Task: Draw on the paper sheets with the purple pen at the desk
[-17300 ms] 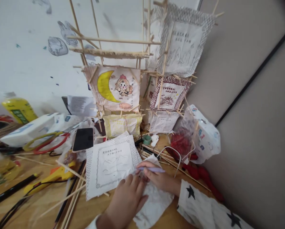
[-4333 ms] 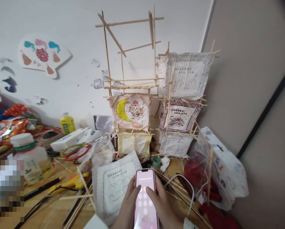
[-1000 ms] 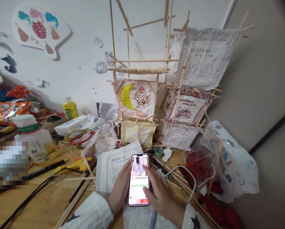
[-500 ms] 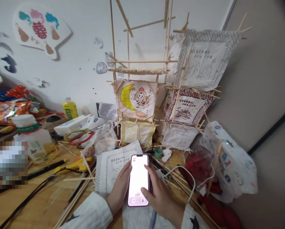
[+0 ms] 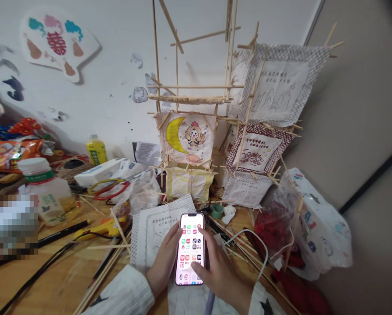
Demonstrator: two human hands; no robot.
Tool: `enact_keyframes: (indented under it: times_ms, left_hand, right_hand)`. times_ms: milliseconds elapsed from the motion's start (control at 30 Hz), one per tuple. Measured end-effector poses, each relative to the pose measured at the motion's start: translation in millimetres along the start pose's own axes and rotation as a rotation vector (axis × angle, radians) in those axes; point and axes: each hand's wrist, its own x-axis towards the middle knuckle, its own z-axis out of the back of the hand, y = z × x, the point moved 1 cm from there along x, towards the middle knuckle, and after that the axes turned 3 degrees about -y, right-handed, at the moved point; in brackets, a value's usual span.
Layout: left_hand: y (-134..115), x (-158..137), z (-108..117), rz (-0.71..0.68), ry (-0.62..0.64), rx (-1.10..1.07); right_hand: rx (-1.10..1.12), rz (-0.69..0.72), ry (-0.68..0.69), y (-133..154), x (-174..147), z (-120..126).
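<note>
A smartphone [image 5: 187,251] with a lit screen full of coloured app icons is held upright between both hands, low in the middle of the view. My left hand [image 5: 163,258] grips its left edge, thumb along the side. My right hand [image 5: 220,267] is closed around the right edge, its thumb over the lower part of the screen. Beneath and behind the left hand lies a drawn paper sheet [image 5: 150,218] with lettering and a patterned border. White sleeves with dark stars cover both wrists.
Behind the phone stands a wooden-stick frame [image 5: 189,99] hung with decorated panels [image 5: 187,135]. To the left are a yellow glue gun [image 5: 100,228], red-handled scissors [image 5: 112,190] and a plastic bottle [image 5: 40,188]. Thin sticks [image 5: 100,280] lie beside the left arm; a plastic bag [image 5: 323,227] is at right.
The phone screen has gone from a nearly blank white page to a grid of app icons. My right thumb has shifted slightly left and down; both hands keep their hold.
</note>
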Motion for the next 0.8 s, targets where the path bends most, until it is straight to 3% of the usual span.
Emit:
enact_keyframes:
  times_ms: [300,533,700,800]
  left_hand:
    - [-8.3,-4.8,-3.6,-0.052,-0.013,0.053]
    - [-11.6,-5.2,-4.3,-0.075,-0.02,0.035]
    - [-30.0,-0.6,0.3,-0.07,0.019,0.019]
    - [-47.4,11.8,14.1,-0.119,0.01,0.065]
  right_hand:
    - [0.015,0.098,0.009,1.9,2.1,2.3]
    - [0.093,0.073,-0.043,-11.0,-3.0,-2.4]
    - [0.089,0.072,-0.114,-18.0,-2.9,-5.7]
    - [0.078,0.106,-0.133,-19.8,-1.2,-7.8]
